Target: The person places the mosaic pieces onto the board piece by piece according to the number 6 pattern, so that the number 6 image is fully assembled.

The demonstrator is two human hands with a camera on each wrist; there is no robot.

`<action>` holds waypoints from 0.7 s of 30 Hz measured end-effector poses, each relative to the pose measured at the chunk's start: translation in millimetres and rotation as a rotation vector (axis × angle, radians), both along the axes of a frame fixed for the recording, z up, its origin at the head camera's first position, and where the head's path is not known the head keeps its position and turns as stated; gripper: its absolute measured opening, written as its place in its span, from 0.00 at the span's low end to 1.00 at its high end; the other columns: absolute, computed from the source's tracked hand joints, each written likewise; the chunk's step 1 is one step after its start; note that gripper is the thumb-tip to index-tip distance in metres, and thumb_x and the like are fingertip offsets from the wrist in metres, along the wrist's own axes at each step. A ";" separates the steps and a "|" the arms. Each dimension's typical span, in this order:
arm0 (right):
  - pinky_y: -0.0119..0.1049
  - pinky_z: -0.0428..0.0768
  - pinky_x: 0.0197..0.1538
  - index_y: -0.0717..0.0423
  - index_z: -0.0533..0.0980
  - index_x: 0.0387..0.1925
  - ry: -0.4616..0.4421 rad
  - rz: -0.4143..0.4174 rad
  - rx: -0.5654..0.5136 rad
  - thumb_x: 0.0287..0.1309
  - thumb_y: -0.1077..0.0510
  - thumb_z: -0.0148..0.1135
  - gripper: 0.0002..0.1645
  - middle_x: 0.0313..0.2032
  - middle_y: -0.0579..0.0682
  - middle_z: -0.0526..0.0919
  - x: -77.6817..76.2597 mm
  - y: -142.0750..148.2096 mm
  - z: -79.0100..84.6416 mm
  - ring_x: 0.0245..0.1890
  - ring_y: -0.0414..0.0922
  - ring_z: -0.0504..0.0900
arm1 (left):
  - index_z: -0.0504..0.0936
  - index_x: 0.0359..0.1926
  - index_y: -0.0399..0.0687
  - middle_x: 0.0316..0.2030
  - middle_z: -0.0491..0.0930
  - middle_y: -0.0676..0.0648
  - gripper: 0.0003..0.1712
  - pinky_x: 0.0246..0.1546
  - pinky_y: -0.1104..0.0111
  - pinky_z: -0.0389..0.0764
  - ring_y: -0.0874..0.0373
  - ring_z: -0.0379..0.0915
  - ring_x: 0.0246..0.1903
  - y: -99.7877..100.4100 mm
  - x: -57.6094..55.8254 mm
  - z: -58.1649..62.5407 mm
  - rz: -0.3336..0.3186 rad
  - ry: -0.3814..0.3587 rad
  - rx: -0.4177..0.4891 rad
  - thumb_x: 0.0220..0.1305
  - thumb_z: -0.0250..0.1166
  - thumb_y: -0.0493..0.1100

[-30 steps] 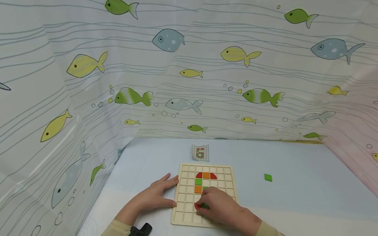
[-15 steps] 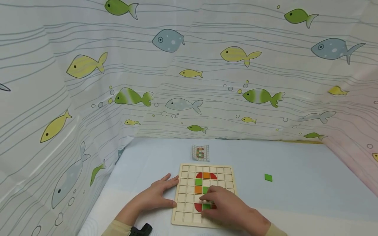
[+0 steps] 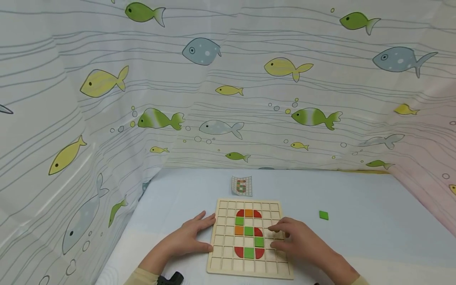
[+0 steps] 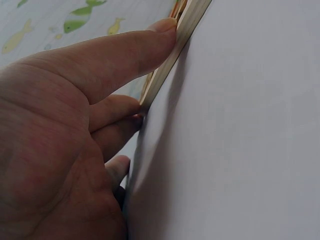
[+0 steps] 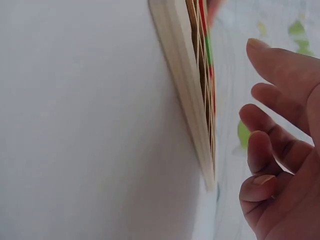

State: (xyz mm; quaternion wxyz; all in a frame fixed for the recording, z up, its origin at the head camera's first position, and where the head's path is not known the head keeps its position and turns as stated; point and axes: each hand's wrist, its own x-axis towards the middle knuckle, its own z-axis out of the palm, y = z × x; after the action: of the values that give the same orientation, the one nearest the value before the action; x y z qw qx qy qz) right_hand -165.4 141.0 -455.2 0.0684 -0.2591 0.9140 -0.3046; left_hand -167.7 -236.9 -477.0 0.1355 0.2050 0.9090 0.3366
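Observation:
A wooden grid board (image 3: pixel 228 264) lies on the table with red, orange and green tiles set in its cells. Along the bottom row are a red rounded tile (image 3: pixel 239 252), a green square tile (image 3: pixel 249 253) and another red rounded one. My left hand (image 3: pixel 187 237) touches the board's left edge with thumb and fingertips, the fingers extended. In the left wrist view the thumb (image 4: pixel 145 50) rests against the board's side. Over the right part of the board hovers my right hand (image 3: pixel 303 241), fingers apart and loosely bent, holding nothing.
One loose green square tile (image 3: pixel 323 215) lies on the table to the right of the board. Behind the board is a small pattern card (image 3: pixel 241 186). A fish-printed curtain (image 3: pixel 228 107) rises behind and at both sides. A black object (image 3: pixel 174 278) sits near the left wrist.
My right hand has let go of the tiles in the bottom row and moved right, uncovering the lower tiles. The left hand stays at the board's edge.

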 end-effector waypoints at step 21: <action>0.31 0.74 0.33 0.41 0.83 0.51 0.123 -0.278 -0.099 0.53 0.39 0.72 0.24 0.45 0.36 0.83 -16.7 87.7 -31.0 0.32 0.34 0.74 | 0.68 0.72 0.53 0.73 0.60 0.56 0.53 0.63 0.33 0.49 0.42 0.41 0.74 1.3 1.5 2.3 0.016 -0.010 0.005 0.47 0.74 0.64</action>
State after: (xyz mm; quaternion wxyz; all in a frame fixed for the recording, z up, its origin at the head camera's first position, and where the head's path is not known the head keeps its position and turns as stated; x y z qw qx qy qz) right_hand -182.1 228.6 -486.2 -0.0433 -0.1513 0.9273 -0.3396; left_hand -166.2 -235.7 -474.7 0.1366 0.1964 0.9091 0.3411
